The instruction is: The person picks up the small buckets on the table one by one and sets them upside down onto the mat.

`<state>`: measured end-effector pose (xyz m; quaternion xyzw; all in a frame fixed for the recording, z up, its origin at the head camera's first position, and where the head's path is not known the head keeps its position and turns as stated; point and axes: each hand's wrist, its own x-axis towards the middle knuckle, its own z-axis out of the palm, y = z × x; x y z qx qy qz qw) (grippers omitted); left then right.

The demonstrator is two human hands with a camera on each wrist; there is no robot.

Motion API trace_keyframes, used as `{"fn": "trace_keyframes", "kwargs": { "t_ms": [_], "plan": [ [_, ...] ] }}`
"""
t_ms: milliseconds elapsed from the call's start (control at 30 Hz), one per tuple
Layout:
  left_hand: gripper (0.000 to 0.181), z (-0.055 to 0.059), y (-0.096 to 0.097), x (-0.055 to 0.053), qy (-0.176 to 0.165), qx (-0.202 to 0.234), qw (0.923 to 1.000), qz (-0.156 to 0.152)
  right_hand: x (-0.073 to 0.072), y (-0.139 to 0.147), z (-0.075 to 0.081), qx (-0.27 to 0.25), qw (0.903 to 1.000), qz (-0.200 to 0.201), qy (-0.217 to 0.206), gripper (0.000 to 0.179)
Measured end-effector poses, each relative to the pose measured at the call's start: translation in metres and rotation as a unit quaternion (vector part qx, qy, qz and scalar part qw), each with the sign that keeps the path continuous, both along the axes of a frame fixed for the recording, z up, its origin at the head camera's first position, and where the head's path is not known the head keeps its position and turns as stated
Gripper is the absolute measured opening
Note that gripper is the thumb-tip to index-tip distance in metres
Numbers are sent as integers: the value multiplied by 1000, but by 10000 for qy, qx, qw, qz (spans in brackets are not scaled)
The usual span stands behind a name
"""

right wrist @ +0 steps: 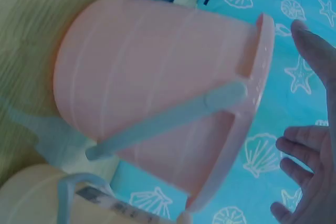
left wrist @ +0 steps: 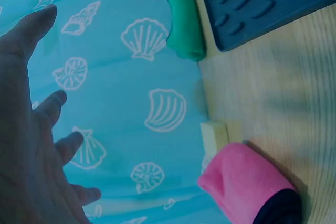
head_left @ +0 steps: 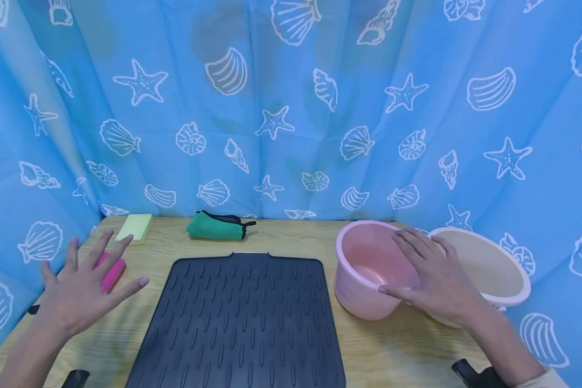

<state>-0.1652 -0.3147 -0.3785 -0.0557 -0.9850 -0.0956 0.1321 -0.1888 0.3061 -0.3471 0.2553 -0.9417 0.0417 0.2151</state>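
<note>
My left hand (head_left: 80,288) hovers with its fingers spread above the table's left side, near a pink cloth bundle (head_left: 111,271) with a dark end. My right hand (head_left: 434,272) is held over the pink bucket (head_left: 366,291), fingers extended and holding nothing. In the right wrist view, the bucket's pale handle (right wrist: 168,121) hangs down along its side, and the hand stands apart from the rim. Right of the pink bucket, partly behind the hand, stands a cream bucket (head_left: 506,296). A dark ridged mat (head_left: 242,323) lies flat between the hands.
A green cloth bundle (head_left: 216,226) with black trim lies behind the mat. At the back left is a pale yellow sponge-like block (head_left: 137,228). A blue shell-print curtain (head_left: 271,129) closes off the back and sides of the wooden table (head_left: 296,237).
</note>
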Motion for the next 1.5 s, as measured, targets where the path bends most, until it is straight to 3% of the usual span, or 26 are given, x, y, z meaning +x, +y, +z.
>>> {"fn": "trace_keyframes", "kwargs": {
  "t_ms": [300, 700, 800, 1000, 1067, 1133, 1233, 1367, 1500],
  "plan": [
    [93, -3, 7, -1, 441, 328, 9984, 164, -2, -13, -13, -195, 9963, 782, 312, 76],
    [86, -11, 19, -2, 696, 417, 9965, -205, -5, -22, -25, -125, 9867, 1518, 566, 43],
    [86, -14, 22, -2, 650, 415, 9968, -187, -6, -23, -27, -87, 9831, 1717, 630, 25],
    [87, -20, 26, -2, 440, 378, 9982, -161, -2, -25, -29, -189, 9801, 1744, 928, 20],
    [88, -21, 28, -1, 392, 375, 9984, -156, -2, -27, -29, -314, 9781, 1734, 1109, 6],
    [89, -22, 29, -1, 329, 371, 9987, -132, -1, -28, -29, -408, 9770, 1713, 1199, 17],
    [90, -23, 29, -1, 262, 376, 9989, -82, -1, -31, -25, -510, 9772, 1593, 1311, 49],
    [90, -25, 30, -2, 240, 350, 9991, -95, 1, -35, -19, -639, 9789, 1344, 1402, 62],
    [90, -25, 33, -4, 241, 369, 9989, -164, 0, -37, -15, -836, 9775, 1242, 1487, 60]
  ]
}}
